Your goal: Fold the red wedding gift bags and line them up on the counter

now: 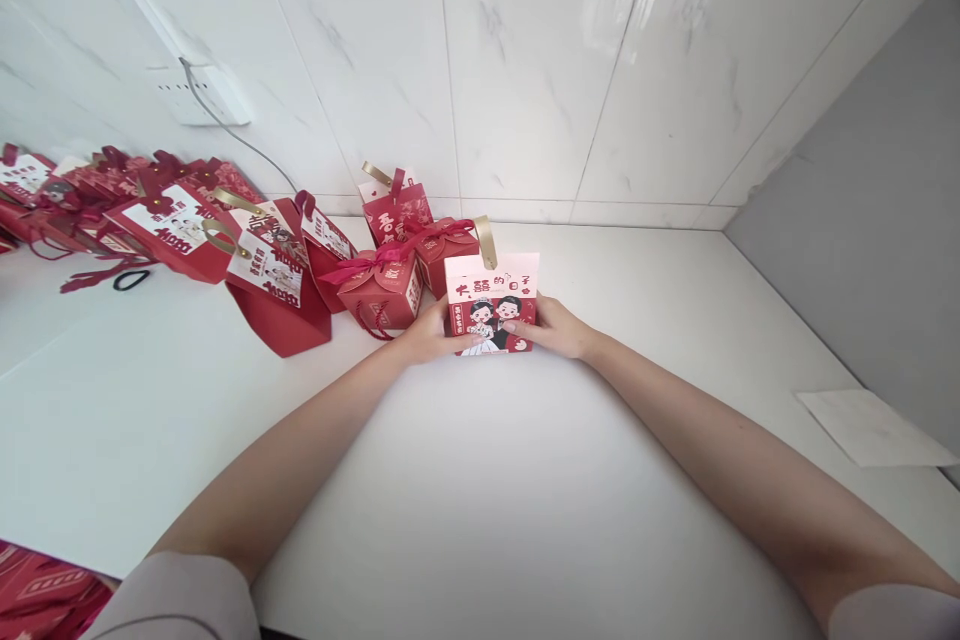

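Between both hands I grip a red and white wedding favor box (491, 292) with a cartoon couple on its front and a gold ribbon loop on top. My left hand (433, 334) clasps its left side, thumb across the lower front. On the opposite side, my right hand (555, 326) closes round the box with the thumb over the front. The box is upright at the table; whether its base touches the surface I cannot tell. Just left of it sits a red ribbon-tied box (382, 292), with another red box (442, 255) behind my left hand.
Several red gift boxes (281, 305) and bags crowd the table's left side. A black ring (133, 281) lies near them. White paper (874, 427) rests at the right. Behind stands a tiled wall (525, 70) with a socket (196, 97) and cable. Red packaging (45, 585) shows lower left.
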Demonstrator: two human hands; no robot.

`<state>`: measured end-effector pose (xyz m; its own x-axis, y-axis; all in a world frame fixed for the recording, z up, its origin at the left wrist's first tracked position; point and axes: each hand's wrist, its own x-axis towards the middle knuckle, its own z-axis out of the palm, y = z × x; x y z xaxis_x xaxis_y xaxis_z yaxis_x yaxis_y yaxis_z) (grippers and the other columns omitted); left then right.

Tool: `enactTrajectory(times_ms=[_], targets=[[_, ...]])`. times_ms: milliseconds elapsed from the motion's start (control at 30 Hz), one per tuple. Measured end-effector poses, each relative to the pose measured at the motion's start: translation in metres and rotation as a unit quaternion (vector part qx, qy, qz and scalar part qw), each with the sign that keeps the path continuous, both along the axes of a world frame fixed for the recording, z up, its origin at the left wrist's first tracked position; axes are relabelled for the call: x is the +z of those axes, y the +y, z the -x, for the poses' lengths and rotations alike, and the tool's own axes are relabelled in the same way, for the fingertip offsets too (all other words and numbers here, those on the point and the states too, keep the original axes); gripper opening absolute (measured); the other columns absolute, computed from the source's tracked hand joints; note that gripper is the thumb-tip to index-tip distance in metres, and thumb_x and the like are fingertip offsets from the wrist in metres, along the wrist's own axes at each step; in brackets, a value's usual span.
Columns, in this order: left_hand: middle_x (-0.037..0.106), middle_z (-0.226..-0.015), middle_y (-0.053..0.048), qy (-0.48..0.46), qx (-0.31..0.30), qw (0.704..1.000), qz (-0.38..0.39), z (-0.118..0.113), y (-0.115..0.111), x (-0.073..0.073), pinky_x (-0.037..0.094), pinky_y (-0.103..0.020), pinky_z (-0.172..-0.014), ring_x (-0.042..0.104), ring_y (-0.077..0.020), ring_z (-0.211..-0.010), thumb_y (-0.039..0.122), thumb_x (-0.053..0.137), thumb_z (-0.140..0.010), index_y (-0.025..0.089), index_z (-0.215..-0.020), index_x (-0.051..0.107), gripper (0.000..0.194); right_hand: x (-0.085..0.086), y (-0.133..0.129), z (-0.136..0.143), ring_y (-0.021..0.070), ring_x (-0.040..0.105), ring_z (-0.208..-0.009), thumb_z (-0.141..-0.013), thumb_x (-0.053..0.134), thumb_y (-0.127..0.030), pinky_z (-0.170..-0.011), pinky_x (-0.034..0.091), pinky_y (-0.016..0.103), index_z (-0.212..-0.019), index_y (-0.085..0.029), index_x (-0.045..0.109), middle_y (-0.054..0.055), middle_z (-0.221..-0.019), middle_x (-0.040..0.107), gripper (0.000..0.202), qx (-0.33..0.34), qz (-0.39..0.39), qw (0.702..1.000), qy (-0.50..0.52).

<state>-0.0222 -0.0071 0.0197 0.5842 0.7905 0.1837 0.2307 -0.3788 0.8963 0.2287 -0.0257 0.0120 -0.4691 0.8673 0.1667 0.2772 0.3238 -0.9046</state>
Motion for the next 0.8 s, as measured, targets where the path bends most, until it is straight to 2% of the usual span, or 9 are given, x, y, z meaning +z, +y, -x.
enactTrajectory(times_ms=[233,800], targets=[[0.064,-0.128,-0.015,0.009,0.022,0.999,-0.027,-0.0027,-0.0025,0.0012,0.048,-0.049,-0.103,0.060,-0.0324,-0.119,0.040,0.077,-0.071,0.014,-0.126,0.055,0.064,-0.0030,0.0017,-0.0001,0.0289,0.063,-0.118,-0.084,0.064,-0.055,-0.100,0.051,0.047,-0.134,-0.026,0.051,0.005,-0.135,0.062,0.059,0.000,0.003,1.000,0.001],[0.064,-0.128,-0.014,0.016,0.014,0.999,-0.039,-0.0025,-0.0020,0.0007,0.049,-0.045,-0.102,0.060,-0.0305,-0.117,0.040,0.075,-0.074,0.013,-0.126,0.054,0.063,-0.0046,0.0023,-0.0011,0.0270,0.063,-0.117,-0.084,0.066,-0.051,-0.099,0.053,0.043,-0.138,-0.028,0.048,0.004,-0.137,0.061,0.061,0.003,0.004,1.000,0.007]])
